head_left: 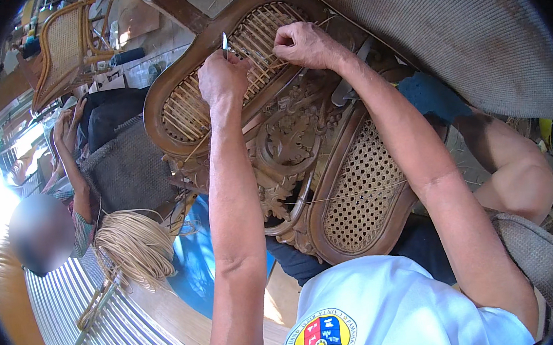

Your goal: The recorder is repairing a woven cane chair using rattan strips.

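Note:
A carved brown wooden chair frame point(286, 135) lies before me. Its far oval panel point(183, 115) is strung with parallel cane strips; the nearer panel point(361, 195) carries a finished open-hole cane weave. My left hand point(223, 78) is closed over the far panel around a pointed metal tool point(224, 43), whose shiny tip sticks up above the fist. To its right, my right hand point(307, 45) pinches a thin cane strand at the panel's right part; the fingertips partly hide it. Another loose strand point(357, 193) crosses the nearer panel.
A coil of pale cane point(133, 245) lies at left by a blue surface point(195, 262). Another person's raised hand point(70, 125) is at far left, near a rattan chair point(62, 53). A large woven panel point(447, 19) fills the upper right. A bare knee point(521, 184) is at right.

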Motion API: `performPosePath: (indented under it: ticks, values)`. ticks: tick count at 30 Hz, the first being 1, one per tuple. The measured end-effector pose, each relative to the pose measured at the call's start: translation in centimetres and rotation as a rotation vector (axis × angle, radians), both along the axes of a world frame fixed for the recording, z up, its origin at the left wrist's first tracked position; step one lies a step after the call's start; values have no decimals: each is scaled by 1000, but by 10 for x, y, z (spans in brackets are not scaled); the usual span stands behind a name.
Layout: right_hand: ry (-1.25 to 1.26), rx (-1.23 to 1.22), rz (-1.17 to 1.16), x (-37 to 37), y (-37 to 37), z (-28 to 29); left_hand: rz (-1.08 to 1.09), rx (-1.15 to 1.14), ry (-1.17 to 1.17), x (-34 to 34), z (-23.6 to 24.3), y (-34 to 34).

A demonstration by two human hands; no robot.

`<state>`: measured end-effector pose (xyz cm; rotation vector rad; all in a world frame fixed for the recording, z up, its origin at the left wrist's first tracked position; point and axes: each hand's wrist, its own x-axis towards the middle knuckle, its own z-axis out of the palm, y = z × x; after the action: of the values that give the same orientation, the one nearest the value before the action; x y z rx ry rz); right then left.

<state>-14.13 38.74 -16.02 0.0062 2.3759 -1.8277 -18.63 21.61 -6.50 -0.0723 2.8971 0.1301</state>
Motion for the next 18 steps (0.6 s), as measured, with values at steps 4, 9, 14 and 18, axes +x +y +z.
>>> performPosePath:
  ticks: [4,9,14,18]
  values:
    - [0,86,-2,2,-9,-2,-25,-14,24,3,-1,3]
    - [21,185,-23,6,-22,-3,-216,-6,55,10,-2,-1]
    - [-2,181,-24,6,-21,-3,-168,234,32,12,5,-12]
    - [6,150,32,6,-15,-1,-40,261,10,8,15,-9]
